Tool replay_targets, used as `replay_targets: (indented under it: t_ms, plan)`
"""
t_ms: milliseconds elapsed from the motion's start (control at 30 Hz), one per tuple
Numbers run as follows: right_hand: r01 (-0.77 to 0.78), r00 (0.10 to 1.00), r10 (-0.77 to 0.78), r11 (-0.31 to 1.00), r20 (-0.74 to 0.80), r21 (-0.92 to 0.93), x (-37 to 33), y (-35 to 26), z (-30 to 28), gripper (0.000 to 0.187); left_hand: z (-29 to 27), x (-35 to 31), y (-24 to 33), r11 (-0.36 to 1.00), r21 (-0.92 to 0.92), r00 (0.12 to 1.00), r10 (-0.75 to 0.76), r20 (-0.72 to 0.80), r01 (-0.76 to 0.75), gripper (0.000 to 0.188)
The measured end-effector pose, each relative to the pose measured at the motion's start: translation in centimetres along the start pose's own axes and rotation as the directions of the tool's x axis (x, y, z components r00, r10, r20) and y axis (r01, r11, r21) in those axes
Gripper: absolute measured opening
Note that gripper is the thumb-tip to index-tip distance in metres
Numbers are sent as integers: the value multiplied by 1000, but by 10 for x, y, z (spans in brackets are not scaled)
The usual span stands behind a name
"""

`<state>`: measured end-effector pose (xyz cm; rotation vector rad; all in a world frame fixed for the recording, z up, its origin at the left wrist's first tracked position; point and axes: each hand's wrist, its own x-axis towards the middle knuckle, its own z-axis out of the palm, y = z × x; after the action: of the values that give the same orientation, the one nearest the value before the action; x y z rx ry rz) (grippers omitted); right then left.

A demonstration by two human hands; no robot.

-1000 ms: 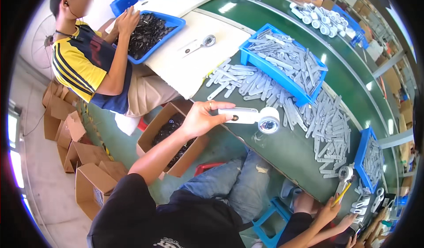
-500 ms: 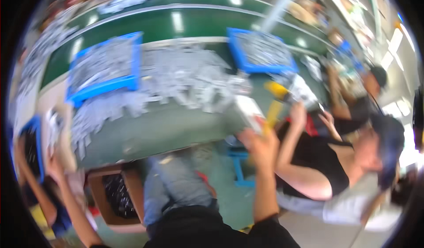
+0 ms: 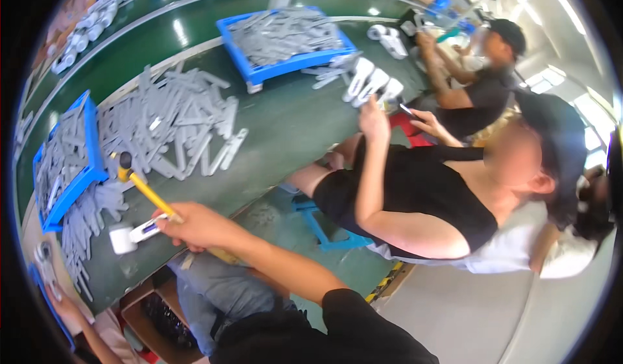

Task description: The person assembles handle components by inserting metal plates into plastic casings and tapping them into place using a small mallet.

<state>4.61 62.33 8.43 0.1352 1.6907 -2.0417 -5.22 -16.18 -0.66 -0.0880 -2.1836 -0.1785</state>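
Observation:
My right hand (image 3: 198, 226) is closed over the worktable's near edge around a hammer (image 3: 150, 193) with a yellow handle and a dark head. A white handheld appliance housing (image 3: 123, 239) with a round end and a slim handle juts from the same grip. Grey strip-shaped parts (image 3: 178, 114) lie heaped beyond the hammer. At the lower left rim, my left hand (image 3: 63, 307) is closed on a white and grey elongated part (image 3: 48, 266), somewhat blurred; its exact kind cannot be made out.
Two blue trays (image 3: 256, 77) (image 3: 97, 148) of grey strips stand on the green worktable (image 3: 272, 127). A co-worker (image 3: 428, 189) on the right holds white housings (image 3: 371, 84); another person sits beyond. Below are a cardboard box (image 3: 139, 315) of black parts and a blue stool (image 3: 318, 224).
My view has turned to the right. My right hand, with the hammer and white housing, now appears further left and lower, above the table's near edge. The left hand has slid toward the lower-left rim.

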Motion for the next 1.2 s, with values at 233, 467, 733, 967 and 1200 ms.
replay_targets:
  t_ms: [233,467,733,967,1200]
  plan:
    - [-51,975,-12,961,-222,-273,-12,-6,-22,36,-11,31,461,844,-468,922,-77,379,262,48]
    - [-93,978,43,966,-203,-242,-6,-16,-11,40,-18,67,579,723,-683,733,518,440,-101,49]
    - [-98,973,67,986,-219,-133,-6,-12,-12,42,2,48,581,618,-777,723,592,356,-123,32]
    - [-31,944,9,997,-329,-64,-9,-12,-7,34,-2,53,588,676,-734,720,542,433,-68,25]
    - [221,882,-236,972,-407,-85,-13,19,-10,18,-2,50,584,662,-746,745,532,404,-68,22]
